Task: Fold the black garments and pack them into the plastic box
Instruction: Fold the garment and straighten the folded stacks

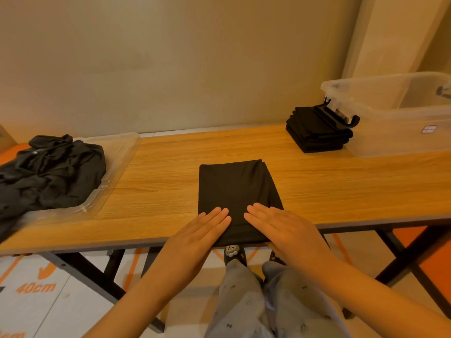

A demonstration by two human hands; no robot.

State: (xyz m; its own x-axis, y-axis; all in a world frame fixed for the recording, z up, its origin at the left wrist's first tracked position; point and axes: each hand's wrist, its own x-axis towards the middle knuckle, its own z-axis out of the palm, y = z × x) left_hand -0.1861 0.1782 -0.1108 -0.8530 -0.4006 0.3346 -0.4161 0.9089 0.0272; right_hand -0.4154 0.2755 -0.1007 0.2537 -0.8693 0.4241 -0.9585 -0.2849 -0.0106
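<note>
Both hands flat, fingers straight, palms down on the near end of the folded garment [238, 191]; left hand [200, 234] on its near-left corner, right hand [283, 230] on its near-right part, fingertips angled toward each other. Nothing gripped, just pressing, likely to flatten the fold and push air out so it holds shape before the next fold or the move to the stack

Garment lies as a narrow black rectangle in the middle of the wooden table [341, 191], near edge right at the table's front edge, placed close so both palms reach it easily

Far right: stack of folded garments [314, 135], neat, touching or just beside the plastic box [395, 132]; staged there probably to load in one go. Box is clear, open-topped, looks empty of black cloth as far as visible; black latch handle [338, 118] hangs over the stack

Left: unfolded pile [46, 172] heaped on a clear lid [117, 167] used as a tray, keeps supply apart from finished work

Flow reads left to right: pile, fold spot, stack, box. Packing not started by the look of it
</note>
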